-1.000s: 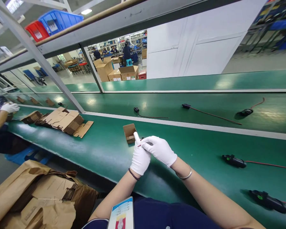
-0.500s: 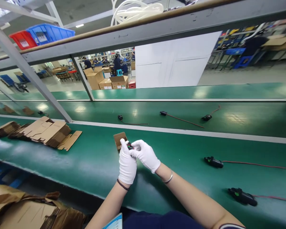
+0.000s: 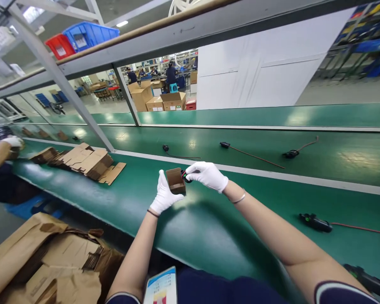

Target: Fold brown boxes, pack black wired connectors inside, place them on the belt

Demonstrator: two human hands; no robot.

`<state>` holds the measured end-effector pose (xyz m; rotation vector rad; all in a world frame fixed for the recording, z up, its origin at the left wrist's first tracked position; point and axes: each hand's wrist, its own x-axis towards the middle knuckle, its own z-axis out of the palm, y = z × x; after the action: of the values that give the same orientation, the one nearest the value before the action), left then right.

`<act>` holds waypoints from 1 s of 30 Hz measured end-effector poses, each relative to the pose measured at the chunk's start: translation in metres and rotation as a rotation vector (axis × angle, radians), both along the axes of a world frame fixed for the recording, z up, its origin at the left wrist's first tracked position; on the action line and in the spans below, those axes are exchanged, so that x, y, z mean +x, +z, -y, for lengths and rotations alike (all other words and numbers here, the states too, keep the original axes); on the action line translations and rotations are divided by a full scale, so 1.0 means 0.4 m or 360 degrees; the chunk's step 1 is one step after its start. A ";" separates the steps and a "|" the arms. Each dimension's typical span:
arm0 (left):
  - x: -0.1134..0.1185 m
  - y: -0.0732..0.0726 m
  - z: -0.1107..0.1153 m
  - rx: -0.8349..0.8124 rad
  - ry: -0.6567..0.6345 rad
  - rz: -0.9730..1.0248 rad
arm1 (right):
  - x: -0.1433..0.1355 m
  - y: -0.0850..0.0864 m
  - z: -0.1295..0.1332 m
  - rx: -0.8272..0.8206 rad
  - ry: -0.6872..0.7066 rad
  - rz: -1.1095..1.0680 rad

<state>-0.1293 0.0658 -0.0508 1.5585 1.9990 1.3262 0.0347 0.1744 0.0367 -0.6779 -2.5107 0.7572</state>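
Clock read from the box, 12 pointing away from the wearer.

Box (image 3: 175, 182): small, brown, mouth open, on the green bench (image 3: 126, 202) in front of the wearer. Black part (image 3: 186, 178) with some red on it sits at the box's 3 o'clock rim; cannot tell whether any of it is inside.

Left hand (image 3: 166, 195), white glove, at 7 to 8 o'clock: fingers spread, thumb splayed along the box's near side, palm turned toward it. Cannot tell how firmly it presses. Dark beads (image 3: 153, 213) at the wrist.

Right hand (image 3: 207, 175), white glove, at 3 o'clock: fingertips pinched on the black part. Silver bangle (image 3: 240, 197) at the wrist.

Near side, more parts with red leads: one (image 3: 316, 222) between 3 and 4, another (image 3: 369, 279) at 4, partly behind the right sleeve (image 3: 338, 293). Far strip: three with leads, roughly 11:30, 2 and 2:30.

Flat cartons (image 3: 90, 161) stacked between 9 and 10. Beyond them, same bearing, a co-worker's gloved hand (image 3: 12, 141), its hold too blurred to tell. Paper sack (image 3: 19, 240) with more cartons at 8.
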 end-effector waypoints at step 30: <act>-0.033 -0.047 -0.071 -0.0371 -0.0113 0.0419 | -0.206 -0.055 -0.026 0.0640 0.0512 0.1105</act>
<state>-0.1423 0.0944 -0.0696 1.2667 1.8424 1.1564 -0.0476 0.1849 0.0146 -0.4410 -3.3211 0.0770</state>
